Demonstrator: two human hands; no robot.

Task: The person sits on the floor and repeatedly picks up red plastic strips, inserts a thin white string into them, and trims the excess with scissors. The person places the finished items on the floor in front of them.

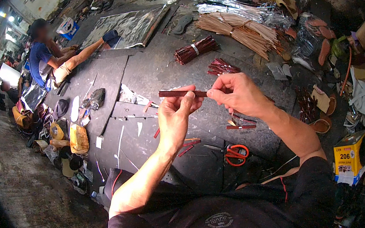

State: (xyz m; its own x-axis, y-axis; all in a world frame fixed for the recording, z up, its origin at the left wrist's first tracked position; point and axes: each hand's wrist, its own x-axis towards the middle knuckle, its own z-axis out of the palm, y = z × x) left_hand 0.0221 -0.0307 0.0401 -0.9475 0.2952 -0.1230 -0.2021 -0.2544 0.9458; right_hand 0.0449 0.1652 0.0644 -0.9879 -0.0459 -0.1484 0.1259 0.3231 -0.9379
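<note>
A flat, dark red-brown strip (168,93) is stretched level between my two hands. My left hand (178,112) is closed on its left part, thumb on top. At the right end, my right hand (236,93) pinches the strip between thumb and fingers. Just beyond the hands lies a loose pile of dark red strips (222,66). Farther back is a bundle of similar strips (196,50), tied with a pale band. Nearer me, scissors with orange handles (236,155) rest on the dark work surface (143,80), beside short red strips (241,127).
A big bundle of light brown strips (236,28) lies at the back right, next to silvery strips (233,6). On the left stands a cut yellow container (78,138) among clutter. A seated person (45,57) is at the far left. A yellow box (349,158) stands at the right.
</note>
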